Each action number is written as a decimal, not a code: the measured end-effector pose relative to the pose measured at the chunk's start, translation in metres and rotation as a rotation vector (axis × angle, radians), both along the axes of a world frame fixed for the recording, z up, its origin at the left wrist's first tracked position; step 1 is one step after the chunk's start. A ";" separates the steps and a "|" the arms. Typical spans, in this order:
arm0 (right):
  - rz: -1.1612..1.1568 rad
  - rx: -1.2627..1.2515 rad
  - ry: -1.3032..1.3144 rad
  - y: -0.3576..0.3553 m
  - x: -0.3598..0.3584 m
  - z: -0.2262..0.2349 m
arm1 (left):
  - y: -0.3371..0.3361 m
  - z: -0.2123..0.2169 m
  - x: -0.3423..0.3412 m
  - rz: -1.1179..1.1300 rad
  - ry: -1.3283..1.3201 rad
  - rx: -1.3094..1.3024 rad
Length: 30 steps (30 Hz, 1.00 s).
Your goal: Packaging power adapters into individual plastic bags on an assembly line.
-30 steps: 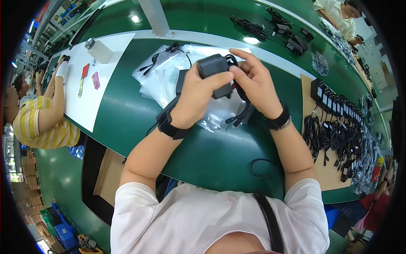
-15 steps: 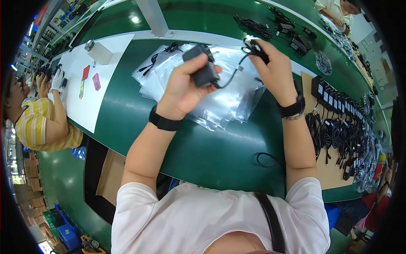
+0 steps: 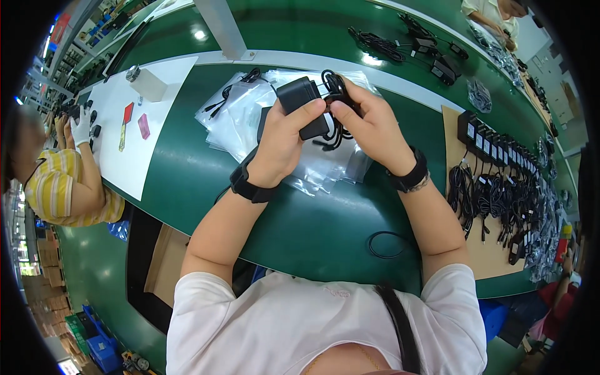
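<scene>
My left hand [image 3: 280, 140] is closed round a black plug-in power adapter [image 3: 297, 95], with the thumb lying on its side and the metal prongs facing right. A second dark part shows at the outer side of this hand; I cannot make out what it is. My right hand [image 3: 374, 128] grips the adapter's bundled black cable [image 3: 337, 94] between thumb and fingers, close beside the prongs. Loops of the cable hang below the fingertips. Both hands are over a spread pile of clear plastic bags [image 3: 325, 165], where another black cable [image 3: 226, 94] lies at the left.
A row of black adapters [image 3: 484, 142] with bundled cables lies on cardboard [image 3: 453, 131] at right. A thin black cable loop [image 3: 386, 245] is on the green table [image 3: 300, 231]. A metal post [image 3: 222, 28] stands behind the bags. A co-worker [image 3: 69, 181] sits at left beside a bottle [image 3: 147, 82].
My right hand has moved left and down, bringing the cable bundle against the adapter. The adapter has turned in my left hand, and the cable no longer stretches between the hands.
</scene>
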State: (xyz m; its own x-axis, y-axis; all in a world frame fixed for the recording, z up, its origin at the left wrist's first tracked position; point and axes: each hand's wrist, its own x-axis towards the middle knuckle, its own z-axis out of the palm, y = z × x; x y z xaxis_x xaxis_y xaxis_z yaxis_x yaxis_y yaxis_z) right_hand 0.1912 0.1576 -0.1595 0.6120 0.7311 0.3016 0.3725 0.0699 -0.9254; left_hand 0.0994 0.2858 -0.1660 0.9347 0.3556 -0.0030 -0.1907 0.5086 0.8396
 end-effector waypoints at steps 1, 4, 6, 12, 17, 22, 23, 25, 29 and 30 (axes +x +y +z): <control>0.043 0.005 0.048 0.000 0.001 -0.003 | 0.001 0.000 0.000 0.003 -0.009 0.037; 0.025 0.003 0.128 0.001 0.000 0.001 | 0.001 0.000 -0.001 -0.022 0.056 0.085; -0.021 -0.030 0.161 0.002 -0.001 0.001 | -0.003 -0.002 -0.001 0.023 0.027 0.096; -0.024 -0.039 -0.119 0.002 -0.014 -0.002 | 0.001 -0.008 -0.002 0.155 0.014 0.270; -0.039 0.010 -0.363 0.003 -0.017 -0.015 | 0.001 -0.005 -0.003 0.101 -0.031 0.183; 0.077 0.007 -0.231 0.003 -0.019 -0.011 | 0.005 -0.001 -0.004 0.044 -0.079 0.190; 0.034 0.009 -0.372 0.004 -0.019 -0.011 | 0.003 0.003 -0.006 0.055 -0.105 0.214; -0.012 0.011 -0.510 0.007 -0.021 -0.014 | 0.003 0.003 -0.007 0.065 -0.129 0.238; 0.008 0.059 -0.443 0.007 -0.022 -0.021 | 0.005 0.001 -0.006 0.104 -0.050 0.278; 0.034 0.075 -0.450 0.006 -0.021 -0.021 | 0.006 0.002 -0.006 0.092 -0.035 0.296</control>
